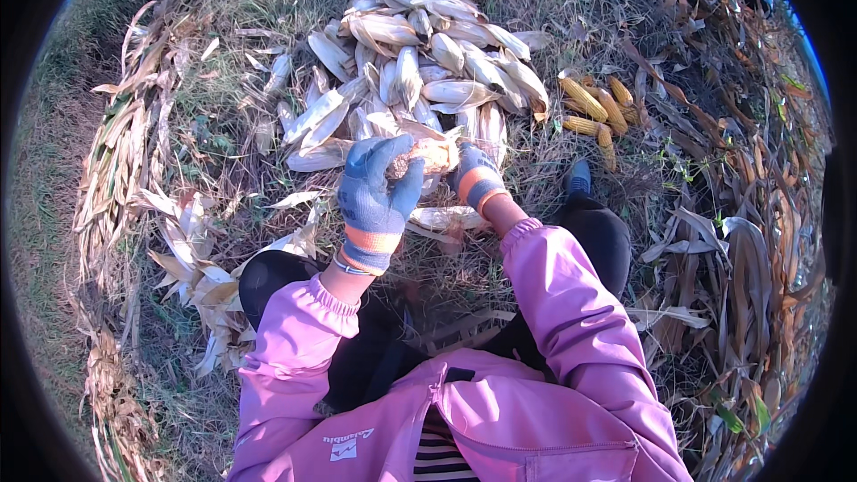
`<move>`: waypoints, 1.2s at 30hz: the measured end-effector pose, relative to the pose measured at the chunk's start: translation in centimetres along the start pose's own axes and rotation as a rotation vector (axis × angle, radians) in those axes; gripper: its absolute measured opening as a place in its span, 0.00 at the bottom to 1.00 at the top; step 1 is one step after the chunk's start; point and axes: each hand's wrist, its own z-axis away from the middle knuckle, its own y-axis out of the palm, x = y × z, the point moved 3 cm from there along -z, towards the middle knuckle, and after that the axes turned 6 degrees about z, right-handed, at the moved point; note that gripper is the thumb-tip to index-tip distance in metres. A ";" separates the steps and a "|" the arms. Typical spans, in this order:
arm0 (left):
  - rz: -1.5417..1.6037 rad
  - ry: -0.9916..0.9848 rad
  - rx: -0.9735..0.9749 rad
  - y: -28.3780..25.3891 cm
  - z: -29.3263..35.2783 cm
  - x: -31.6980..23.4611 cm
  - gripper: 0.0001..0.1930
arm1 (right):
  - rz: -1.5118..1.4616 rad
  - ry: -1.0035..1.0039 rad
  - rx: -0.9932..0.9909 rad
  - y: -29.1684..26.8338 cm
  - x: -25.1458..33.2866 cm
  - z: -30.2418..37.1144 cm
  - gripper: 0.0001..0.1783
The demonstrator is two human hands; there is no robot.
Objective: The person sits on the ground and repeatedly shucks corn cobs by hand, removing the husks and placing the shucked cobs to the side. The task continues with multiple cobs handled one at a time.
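Note:
Between my two gloved hands is an ear of corn [435, 157], lying nearly level in front of the pile; its pale yellow-orange side shows, with a brown, rough end at the left. My left hand [373, 187], in a blue-grey glove with an orange band, curls its thumb and fingers round that brown end. The other end is gripped by my right hand [477, 176], whose fingers are partly hidden behind the ear. Just beyond both hands rises a heap of unpeeled ears in dry, pale husks [424, 62].
Several bare yellow cobs [598, 112] lie together on the grass to the right. Loose stripped husks [210, 277] are heaped by my left knee. Dry corn stalks [125, 152] line the left side, and more dry leaves [750, 277] stand along the right. My dark-trousered legs [594, 236] are bent on both sides.

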 end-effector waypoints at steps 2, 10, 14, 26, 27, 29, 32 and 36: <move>-0.032 0.022 0.012 0.3 0.6 0.1 0.17 | 0.010 0.023 0.038 -0.1 0.2 0.0 0.16; -0.087 0.068 0.091 0.9 2.0 -1.3 0.18 | 0.038 0.054 -0.002 -1.2 0.0 0.1 0.18; -0.119 0.096 0.123 1.5 3.3 -1.8 0.20 | -0.010 0.042 -0.007 -0.8 -0.5 -0.1 0.18; 0.045 -0.094 -0.033 0.3 3.4 0.6 0.18 | 0.309 -0.203 0.093 6.0 -5.1 -3.9 0.19; 0.093 -0.154 -0.048 0.1 3.4 1.1 0.18 | 0.384 -0.266 0.094 5.6 -4.6 -3.9 0.19; 0.183 -0.276 -0.079 -0.4 3.7 2.2 0.18 | 0.590 -0.457 0.038 4.5 -2.6 -3.5 0.18; 0.618 -0.669 -0.243 -0.4 4.3 4.4 0.15 | 0.551 -0.483 0.043 3.8 -1.2 -3.4 0.19; 0.814 -0.856 -0.350 -0.8 3.9 5.7 0.14 | 0.418 -0.538 0.000 4.2 -1.2 -3.4 0.18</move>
